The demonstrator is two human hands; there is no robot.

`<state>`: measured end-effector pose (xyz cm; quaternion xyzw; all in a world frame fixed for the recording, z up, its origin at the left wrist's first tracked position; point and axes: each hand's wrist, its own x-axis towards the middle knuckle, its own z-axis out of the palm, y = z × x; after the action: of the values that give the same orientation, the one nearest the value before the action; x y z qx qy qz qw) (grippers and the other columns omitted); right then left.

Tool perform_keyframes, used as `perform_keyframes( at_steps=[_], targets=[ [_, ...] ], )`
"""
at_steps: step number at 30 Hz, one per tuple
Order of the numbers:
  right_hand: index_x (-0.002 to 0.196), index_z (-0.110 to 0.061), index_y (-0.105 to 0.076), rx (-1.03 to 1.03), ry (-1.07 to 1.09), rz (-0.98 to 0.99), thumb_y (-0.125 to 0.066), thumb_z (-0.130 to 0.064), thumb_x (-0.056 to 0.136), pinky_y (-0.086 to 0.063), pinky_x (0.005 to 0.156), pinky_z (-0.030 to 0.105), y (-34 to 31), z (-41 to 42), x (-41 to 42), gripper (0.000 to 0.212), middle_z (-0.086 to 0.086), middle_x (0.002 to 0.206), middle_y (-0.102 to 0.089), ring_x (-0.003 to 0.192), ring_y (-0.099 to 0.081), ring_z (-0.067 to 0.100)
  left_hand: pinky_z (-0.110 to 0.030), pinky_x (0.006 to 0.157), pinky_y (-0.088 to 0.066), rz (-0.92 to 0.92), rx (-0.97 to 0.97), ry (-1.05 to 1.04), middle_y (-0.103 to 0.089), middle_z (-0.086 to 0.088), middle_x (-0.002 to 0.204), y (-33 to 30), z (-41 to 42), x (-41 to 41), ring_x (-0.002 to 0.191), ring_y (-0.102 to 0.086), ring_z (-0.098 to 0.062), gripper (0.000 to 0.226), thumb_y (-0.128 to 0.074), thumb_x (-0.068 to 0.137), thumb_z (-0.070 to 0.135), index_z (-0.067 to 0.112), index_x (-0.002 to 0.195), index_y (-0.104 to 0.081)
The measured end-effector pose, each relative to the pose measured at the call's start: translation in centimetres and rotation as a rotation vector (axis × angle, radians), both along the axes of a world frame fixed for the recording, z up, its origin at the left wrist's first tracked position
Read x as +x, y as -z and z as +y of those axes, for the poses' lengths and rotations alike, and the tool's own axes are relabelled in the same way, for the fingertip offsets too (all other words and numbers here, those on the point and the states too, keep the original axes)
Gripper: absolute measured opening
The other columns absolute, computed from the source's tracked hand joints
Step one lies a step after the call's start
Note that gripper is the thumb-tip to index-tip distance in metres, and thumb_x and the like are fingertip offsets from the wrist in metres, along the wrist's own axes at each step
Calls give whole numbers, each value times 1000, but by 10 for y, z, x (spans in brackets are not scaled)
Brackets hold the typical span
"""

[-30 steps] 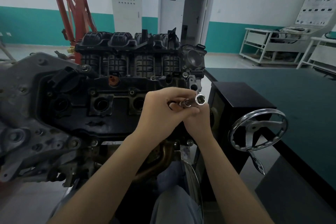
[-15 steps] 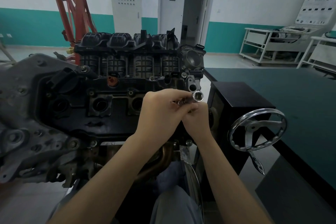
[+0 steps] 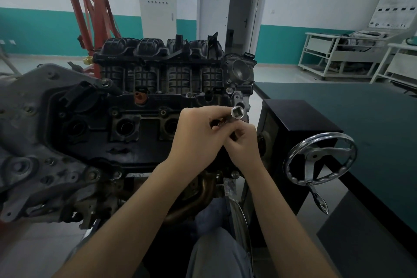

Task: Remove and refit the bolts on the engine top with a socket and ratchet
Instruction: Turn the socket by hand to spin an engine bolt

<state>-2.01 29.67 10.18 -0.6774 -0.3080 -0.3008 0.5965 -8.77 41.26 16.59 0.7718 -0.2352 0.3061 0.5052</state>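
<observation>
Nearest the camera, two bare forearms reach forward over a grey-trousered knee [image 3: 216,253] and meet above the engine's near edge. The left hand [image 3: 198,135] curls its fingers round the dark shaft of the ratchet [image 3: 222,122], and the right hand [image 3: 244,142], tucked just under it, pinches the same tool from below. At the tool's tip a short, polished steel socket [image 3: 237,111] points up toward the camera, its round mouth showing a square recess. Beneath the hands lies the engine top [image 3: 126,140], a matte black cover with two deep round wells and small bolt heads [image 3: 163,112] along its upper edge; a rough cast grey housing [image 3: 27,133] flanks it on the left. To the right stands a chromed spoked handwheel [image 3: 320,160] on a glossy black box, beside a dark green counter [image 3: 352,115]. Behind the cover rises the ribbed black plastic intake manifold [image 3: 162,61]. Farther off stand a red steel hoist [image 3: 94,11], a pale cabinet [image 3: 156,4] and a grey door.
</observation>
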Motion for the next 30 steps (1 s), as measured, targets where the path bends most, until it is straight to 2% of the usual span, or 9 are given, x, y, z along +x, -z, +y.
perform_keyframes(
  at_steps=[3,6,8,11,15,19,21,25,30],
  targets=[
    [83,-3,-72,37,-4,46,-65,7,83,-55,67,36,3,-2,4,13,5,76,-72,75,-69,24,-26,87,-55,85,5,169,-74,2,96,-2,5,-2,94,-68,-5,26,-70,83,2,16,104,-72],
    [88,-13,-73,61,-28,50,-69,1,80,-51,71,20,5,-1,4,17,-12,79,-72,79,-69,8,-19,85,-53,43,61,103,-72,6,96,-2,4,-2,93,-67,-1,25,-74,79,5,12,103,-72],
    [93,-13,-72,59,-16,26,-68,2,80,-52,75,20,3,0,3,20,-13,85,-73,85,-70,8,-15,80,-52,-47,64,-17,-72,7,88,-2,2,-2,88,-66,-2,22,-79,75,9,12,96,-75],
    [93,-12,-69,49,0,-5,-66,-3,81,-50,73,15,2,0,2,16,-20,83,-71,81,-68,1,-22,74,-55,-112,56,-35,-74,-1,80,-3,1,-2,81,-68,-7,9,-76,78,7,9,86,-76],
    [82,-14,-69,24,11,29,-64,-15,81,-54,64,32,0,1,0,6,-3,74,-70,71,-68,14,-26,83,-56,14,22,171,-74,-3,91,-4,4,-5,89,-70,-7,22,-70,82,0,13,100,-74],
    [70,-24,-66,18,12,13,-61,-6,79,-43,61,2,-5,4,-5,21,-33,69,-63,67,-61,-13,-16,84,-52,38,81,111,-73,1,98,-4,3,-2,94,-66,-4,31,-79,75,7,11,104,-72],
    [72,-16,-60,18,11,6,-55,-13,76,-38,58,-3,-6,5,-8,8,-39,67,-59,64,-57,-18,-16,80,-53,-42,115,-1,-73,3,91,-4,1,-3,88,-66,-3,27,-82,72,12,12,98,-75],
    [64,-38,-54,55,4,32,-57,-15,78,-39,57,4,-5,4,-5,27,-30,64,-62,60,-58,-9,-16,77,-53,-136,139,17,-74,1,85,-4,1,-4,86,-66,-4,17,-71,80,7,11,96,-75],
    [82,-25,-69,55,2,21,-66,-8,81,-48,65,14,0,0,1,18,-20,75,-70,72,-66,0,-18,84,-53,29,69,150,-72,5,95,-5,4,-2,93,-67,-3,28,-75,79,3,11,105,-72]
  ],
)
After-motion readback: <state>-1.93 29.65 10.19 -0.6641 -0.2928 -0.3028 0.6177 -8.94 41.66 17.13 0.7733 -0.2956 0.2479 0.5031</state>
